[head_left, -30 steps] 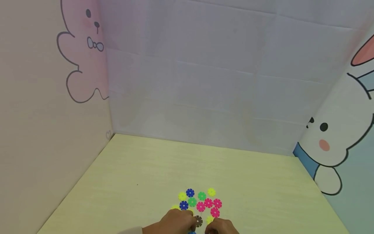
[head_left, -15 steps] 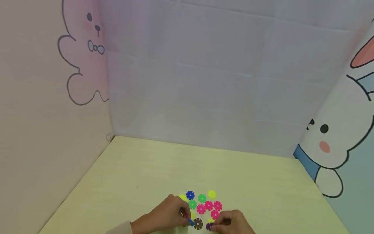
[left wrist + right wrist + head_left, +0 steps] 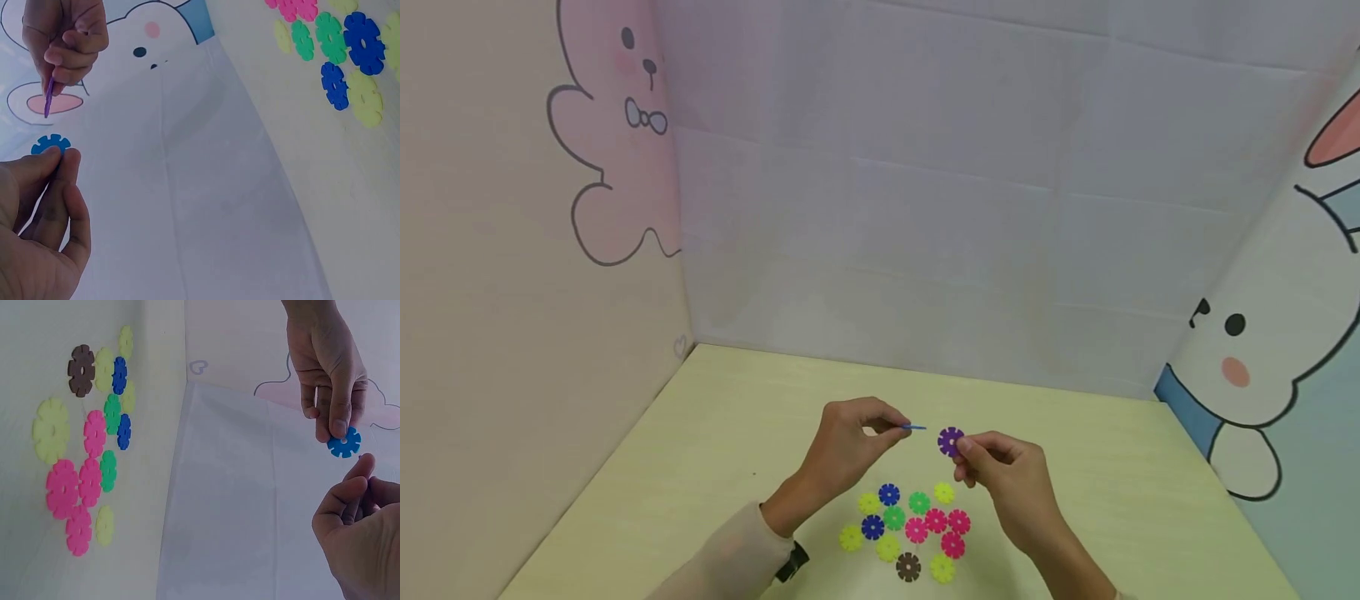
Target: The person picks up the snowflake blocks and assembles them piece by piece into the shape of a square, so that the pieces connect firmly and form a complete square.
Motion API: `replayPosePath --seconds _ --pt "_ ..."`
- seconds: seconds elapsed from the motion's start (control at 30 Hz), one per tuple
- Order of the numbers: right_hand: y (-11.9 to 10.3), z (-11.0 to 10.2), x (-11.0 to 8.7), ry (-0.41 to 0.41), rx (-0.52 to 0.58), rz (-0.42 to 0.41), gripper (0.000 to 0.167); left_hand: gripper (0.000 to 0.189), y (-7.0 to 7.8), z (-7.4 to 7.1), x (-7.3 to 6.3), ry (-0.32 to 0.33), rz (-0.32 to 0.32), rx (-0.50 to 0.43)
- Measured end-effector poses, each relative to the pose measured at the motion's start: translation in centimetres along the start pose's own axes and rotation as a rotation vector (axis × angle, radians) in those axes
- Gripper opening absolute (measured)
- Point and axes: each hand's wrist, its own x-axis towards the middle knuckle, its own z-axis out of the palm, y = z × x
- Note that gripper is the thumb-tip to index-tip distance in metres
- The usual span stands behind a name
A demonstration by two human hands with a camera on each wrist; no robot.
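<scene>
Between thumb and fingertips my left hand [image 3: 853, 437] pinches a light-blue notched disc [image 3: 344, 443], which shows edge-on in the head view. Facing it, my right hand [image 3: 1015, 479] pinches a purple notched disc [image 3: 950, 442] by its edge. Both discs are held up above the table, close together with a small gap between them. In the left wrist view the purple disc [image 3: 48, 103] appears edge-on, just beyond the light-blue disc [image 3: 51, 144]. Below the hands lie several flat notched discs, among them a brown one [image 3: 908, 567], a pink one [image 3: 916, 530] and a green one [image 3: 894, 518].
Yellow discs [image 3: 943, 569] and dark-blue discs [image 3: 872, 527] lie in the same loose group on the pale table [image 3: 715, 517]. A white back wall [image 3: 925, 208] and side panels with cartoon animals [image 3: 1240, 375] enclose the table. A dark band [image 3: 792, 562] sits at the left wrist.
Both hands have risen from the disc group toward the middle of the view, lifting the light-blue and purple discs off the table. The other discs lie where they were.
</scene>
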Motion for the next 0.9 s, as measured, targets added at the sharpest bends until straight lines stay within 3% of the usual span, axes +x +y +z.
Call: replayPosePath --seconds 0.4,0.9 --pt "0.3 0.2 0.7 -0.104 -0.012 0.026 0.028 0.011 0.6 0.2 -0.5 -0.055 0.106 0.109" --pt "0.8 0.6 0.8 -0.117 -0.081 0.039 0.022 0.011 -0.4 0.6 -1.1 -0.107 0.226 0.148"
